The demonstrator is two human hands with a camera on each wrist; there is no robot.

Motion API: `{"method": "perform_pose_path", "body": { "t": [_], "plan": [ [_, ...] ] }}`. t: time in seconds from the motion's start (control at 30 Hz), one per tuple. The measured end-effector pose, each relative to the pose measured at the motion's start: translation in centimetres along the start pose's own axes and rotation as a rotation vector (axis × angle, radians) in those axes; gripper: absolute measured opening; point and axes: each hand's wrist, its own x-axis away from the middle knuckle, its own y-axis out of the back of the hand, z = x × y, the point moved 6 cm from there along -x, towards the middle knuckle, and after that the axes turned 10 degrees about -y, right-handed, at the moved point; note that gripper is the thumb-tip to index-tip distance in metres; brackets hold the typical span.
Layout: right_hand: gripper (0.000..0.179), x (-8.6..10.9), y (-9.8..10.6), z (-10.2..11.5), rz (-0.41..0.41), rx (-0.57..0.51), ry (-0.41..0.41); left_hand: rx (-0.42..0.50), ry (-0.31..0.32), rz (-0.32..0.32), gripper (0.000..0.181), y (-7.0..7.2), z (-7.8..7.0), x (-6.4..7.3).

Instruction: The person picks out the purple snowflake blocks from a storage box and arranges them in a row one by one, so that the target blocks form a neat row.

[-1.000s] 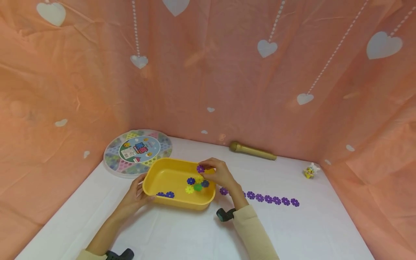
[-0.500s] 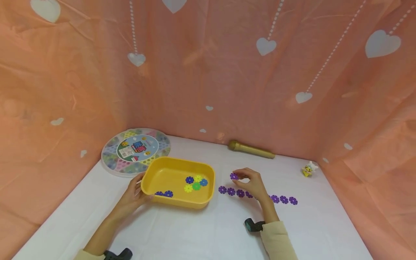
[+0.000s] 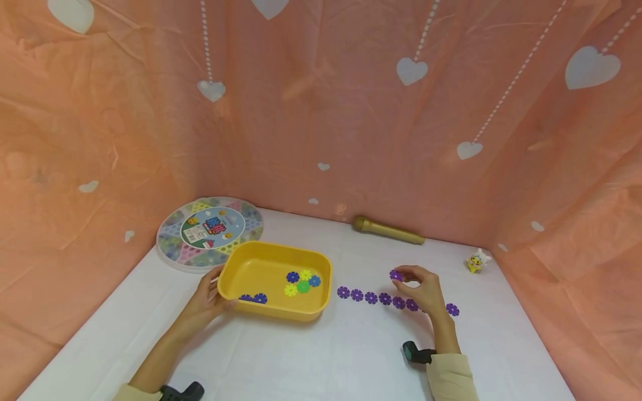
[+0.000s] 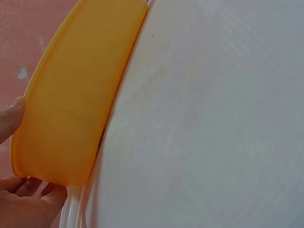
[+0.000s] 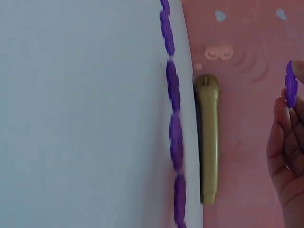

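My right hand (image 3: 423, 287) pinches a purple snowflake disc (image 3: 395, 275) between thumb and fingertips, raised over the table. In the right wrist view the same disc (image 5: 291, 84) is seen edge-on. Below that hand runs a row of purple snowflake discs (image 3: 371, 298); the hand and wrist hide part of it. At the left end of a yellow plastic tub (image 3: 276, 312), my left hand (image 3: 203, 306) holds the rim, thumb on the near side. Inside the tub, blue, yellow and green snowflake discs (image 3: 303, 287) cluster at the right, and two dark blue ones (image 3: 259, 298) lie by the near wall.
Behind the tub at the left lies a round, clear-covered game board (image 3: 210, 228). A gold toy microphone (image 3: 388, 230) rests along the back edge. A small yellow and white figurine (image 3: 478, 260) stands at the far right. Pink curtain (image 3: 321, 111) encloses the white-covered table (image 3: 301, 362).
My right hand has lifted a purple disc out of the tub and carried it rightward above the row. The left hand stays on the tub.
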Motion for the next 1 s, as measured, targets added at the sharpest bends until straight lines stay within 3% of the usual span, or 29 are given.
{"method": "perform_pose_path", "body": {
  "t": [0.13,0.37,0.43,0.6,0.77,1.0],
  "plan": [
    [0.027,0.6,1.5,-1.0,-0.041,0.034,-0.018,-0.003,0.006,0.002,0.088,0.0,-0.1,-0.1],
    [0.029,1.3,3.6,-7.5,-0.146,0.01,-0.063,-0.001,-0.005,0.005,0.086,0.1,-0.4,-0.1],
    [0.03,1.8,4.6,-8.5,-0.171,0.025,-0.115,-0.001,-0.006,0.005,0.086,0.1,-0.4,-0.1],
    [0.032,3.3,6.9,-9.9,-0.229,0.081,-0.25,0.031,-0.023,0.002,0.087,0.0,-0.2,-0.3],
    [0.035,4.6,8.3,-11.0,-0.217,0.179,-0.368,0.023,-0.016,-0.013,0.087,0.1,-0.4,-0.3],
    [0.038,5.5,9.3,-12.4,-0.225,0.252,-0.453,0.031,-0.014,-0.018,0.087,0.1,-0.4,-0.3]
  ]
}}
